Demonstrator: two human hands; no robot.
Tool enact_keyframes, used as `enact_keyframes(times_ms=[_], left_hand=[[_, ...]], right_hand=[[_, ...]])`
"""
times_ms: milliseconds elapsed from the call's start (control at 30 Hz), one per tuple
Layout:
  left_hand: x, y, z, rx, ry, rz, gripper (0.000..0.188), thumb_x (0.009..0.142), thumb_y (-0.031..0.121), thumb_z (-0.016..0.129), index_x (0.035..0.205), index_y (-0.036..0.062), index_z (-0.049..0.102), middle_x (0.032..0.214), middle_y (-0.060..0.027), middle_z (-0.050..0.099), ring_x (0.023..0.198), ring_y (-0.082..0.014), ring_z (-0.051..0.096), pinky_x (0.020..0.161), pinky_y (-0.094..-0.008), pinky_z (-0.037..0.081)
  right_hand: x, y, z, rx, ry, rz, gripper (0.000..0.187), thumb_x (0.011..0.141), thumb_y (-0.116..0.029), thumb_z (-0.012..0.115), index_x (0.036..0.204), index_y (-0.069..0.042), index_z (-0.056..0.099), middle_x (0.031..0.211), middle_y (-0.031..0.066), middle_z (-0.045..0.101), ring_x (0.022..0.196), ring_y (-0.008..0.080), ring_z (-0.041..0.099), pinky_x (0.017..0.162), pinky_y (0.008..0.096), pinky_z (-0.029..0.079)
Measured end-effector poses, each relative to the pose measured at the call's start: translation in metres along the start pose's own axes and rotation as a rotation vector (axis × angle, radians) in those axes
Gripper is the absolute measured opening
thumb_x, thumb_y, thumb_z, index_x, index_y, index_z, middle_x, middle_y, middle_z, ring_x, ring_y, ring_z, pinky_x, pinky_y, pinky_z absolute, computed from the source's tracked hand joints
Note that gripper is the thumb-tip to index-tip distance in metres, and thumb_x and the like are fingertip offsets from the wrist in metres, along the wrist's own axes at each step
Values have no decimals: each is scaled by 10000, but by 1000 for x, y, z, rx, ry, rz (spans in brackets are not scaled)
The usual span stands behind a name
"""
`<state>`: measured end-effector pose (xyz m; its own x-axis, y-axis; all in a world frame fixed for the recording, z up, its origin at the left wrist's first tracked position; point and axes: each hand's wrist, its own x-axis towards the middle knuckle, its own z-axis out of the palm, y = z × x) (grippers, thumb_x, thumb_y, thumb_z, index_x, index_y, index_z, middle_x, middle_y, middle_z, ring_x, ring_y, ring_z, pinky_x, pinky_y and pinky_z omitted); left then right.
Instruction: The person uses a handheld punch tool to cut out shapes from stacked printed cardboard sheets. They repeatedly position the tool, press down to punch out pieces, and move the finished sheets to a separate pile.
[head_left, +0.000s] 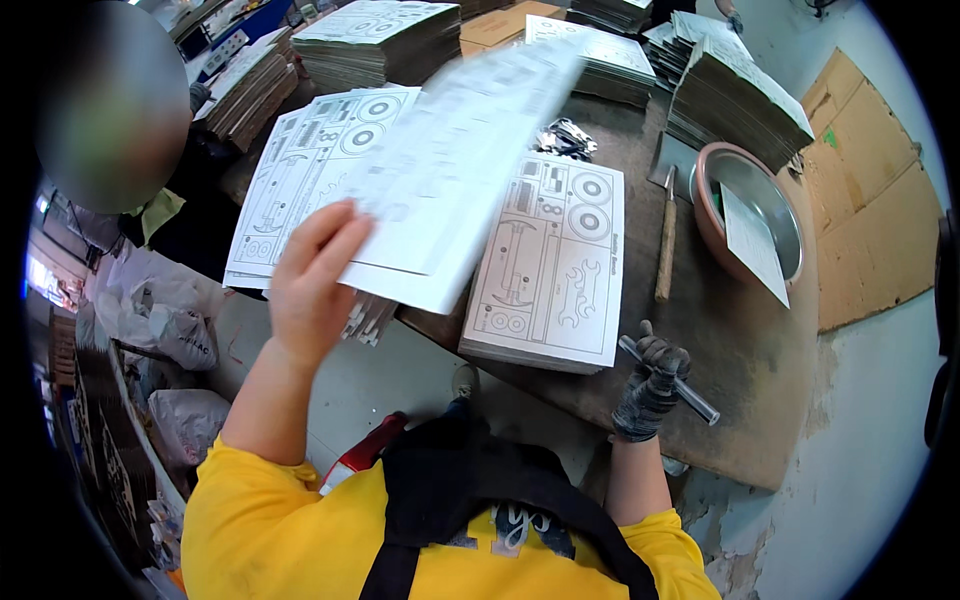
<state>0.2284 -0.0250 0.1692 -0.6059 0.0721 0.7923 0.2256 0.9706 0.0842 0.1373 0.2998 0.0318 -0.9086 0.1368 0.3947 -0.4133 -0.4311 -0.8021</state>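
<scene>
At the near edge of the table (pixel 745 430), the gloved right hand (pixel 650 382) curls round a metal tube (pixel 698 401). The bare left hand (pixel 315 280) pinches a blurry white sheet (pixel 465 190), left of a paper stack (pixel 548 265) printed with wrenches and words.

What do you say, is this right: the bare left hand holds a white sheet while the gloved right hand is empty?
Not quite: the gloved right hand isn't empty. The head view shows it closed around a metal rod. The bare left hand does hold a white sheet.
</scene>
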Motion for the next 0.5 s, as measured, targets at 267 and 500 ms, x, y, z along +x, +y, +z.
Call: enact_keyframes(times_ms=[267, 500], left_hand=[[-86, -110, -40, 44, -394, -478, 358, 660, -104, 455, 963, 1, 615, 1009, -138, 606, 986, -297, 560, 864, -328, 436], [-38, 13, 99, -568, -430, -97, 309, 693, -28, 517, 987, 20, 600, 1038, -134, 590, 976, -284, 567, 829, -352, 468]], right_hand=[[15, 36, 39, 31, -54, 112, 341, 839, -311, 562, 636, -117, 369, 566, -16, 361, 578, 116, 414, 953, 452, 358], [61, 122, 61, 88, -68, 142, 298, 803, -277, 575, 621, -86, 436, 577, 8, 487, 589, 118, 490, 911, 463, 408]])
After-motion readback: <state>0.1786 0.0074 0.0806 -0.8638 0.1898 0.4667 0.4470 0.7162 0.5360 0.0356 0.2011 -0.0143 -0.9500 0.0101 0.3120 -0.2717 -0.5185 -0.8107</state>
